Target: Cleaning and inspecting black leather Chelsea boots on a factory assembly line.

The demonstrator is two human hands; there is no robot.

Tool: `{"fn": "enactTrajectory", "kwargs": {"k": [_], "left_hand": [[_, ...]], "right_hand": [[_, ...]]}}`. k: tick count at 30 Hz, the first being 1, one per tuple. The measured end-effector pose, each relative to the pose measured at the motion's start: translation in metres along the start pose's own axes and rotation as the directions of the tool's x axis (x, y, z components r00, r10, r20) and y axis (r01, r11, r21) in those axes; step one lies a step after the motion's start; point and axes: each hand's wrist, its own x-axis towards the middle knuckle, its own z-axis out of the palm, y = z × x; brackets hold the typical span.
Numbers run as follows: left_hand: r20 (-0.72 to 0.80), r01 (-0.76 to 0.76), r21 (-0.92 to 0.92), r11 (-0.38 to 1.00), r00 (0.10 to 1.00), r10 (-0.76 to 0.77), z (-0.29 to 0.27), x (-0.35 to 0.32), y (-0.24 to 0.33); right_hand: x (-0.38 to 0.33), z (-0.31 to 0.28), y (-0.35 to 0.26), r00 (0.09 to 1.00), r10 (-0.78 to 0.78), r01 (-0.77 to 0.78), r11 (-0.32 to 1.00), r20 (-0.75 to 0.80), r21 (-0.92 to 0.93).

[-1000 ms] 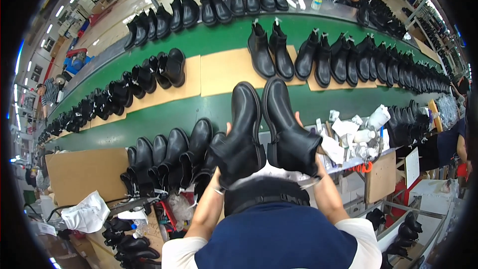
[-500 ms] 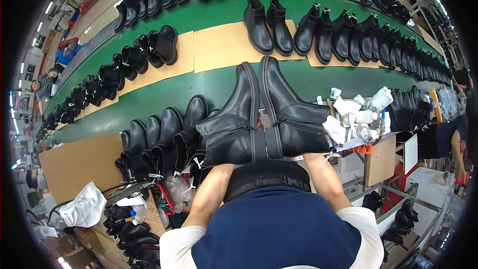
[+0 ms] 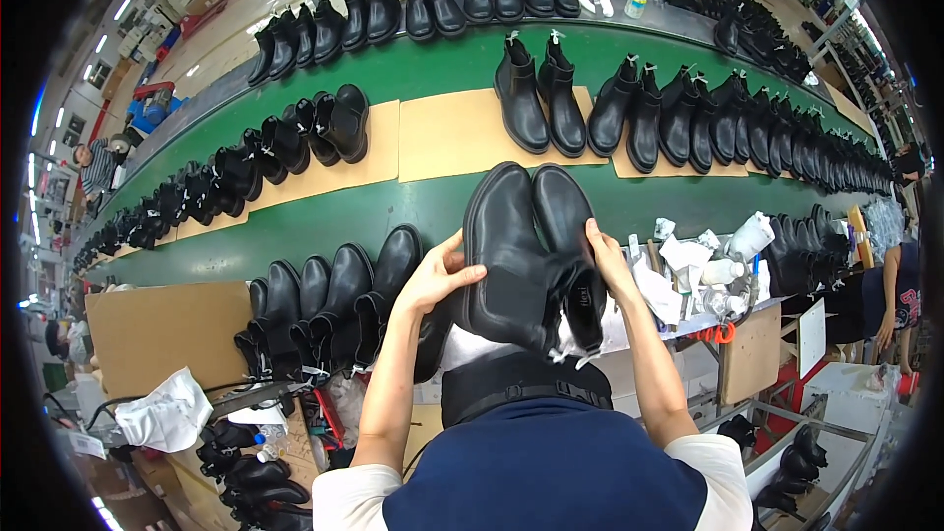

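A pair of black leather ankle boots is up in front of me, close to my waist. My left hand (image 3: 442, 275) grips the left ankle boot (image 3: 503, 226) by its sole edge, thumb on the leather side. Around the outer side of the right ankle boot (image 3: 563, 205) my right hand (image 3: 612, 264) is closed. The two boots lie against each other, toes pointing away from me. Their shafts lean toward my right, with the opening and a white tie (image 3: 570, 349) near my belt. The fingers under the boots are hidden.
A green conveyor (image 3: 393, 206) carries rows of black boots on tan cardboard (image 3: 433, 143). More boots (image 3: 349, 285) stand at the near left beside a brown cardboard sheet (image 3: 162, 334). White bottles (image 3: 723, 271) and crumpled cloths sit at right. Other people stand across the conveyor and at right.
The boots have turned from soles together with inner sides showing to side by side, uppers showing, and come nearer to me. My hands, mostly hidden before, now show at their outer sides.
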Motion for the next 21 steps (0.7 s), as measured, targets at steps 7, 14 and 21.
{"fn": "enactTrajectory", "kwargs": {"k": [7, 14, 21], "left_hand": [[-0.258, 0.004, -0.685, 0.728, 0.934, -0.248, 0.015, 0.041, -0.017], [-0.279, 0.078, -0.78, 0.621, 0.845, -0.456, 0.009, 0.053, -0.039], [-0.269, 0.089, -0.796, 0.598, 0.834, -0.482, 0.01, 0.056, -0.038]], "right_hand": [[-0.027, 0.026, -0.068, 0.934, -0.036, -0.286, 0.52, 0.355, 0.805], [-0.012, 0.037, -0.051, 0.94, 0.1, -0.331, 0.505, 0.327, 0.797], [-0.014, 0.04, -0.052, 0.944, 0.161, -0.33, 0.474, 0.288, 0.816]]}}
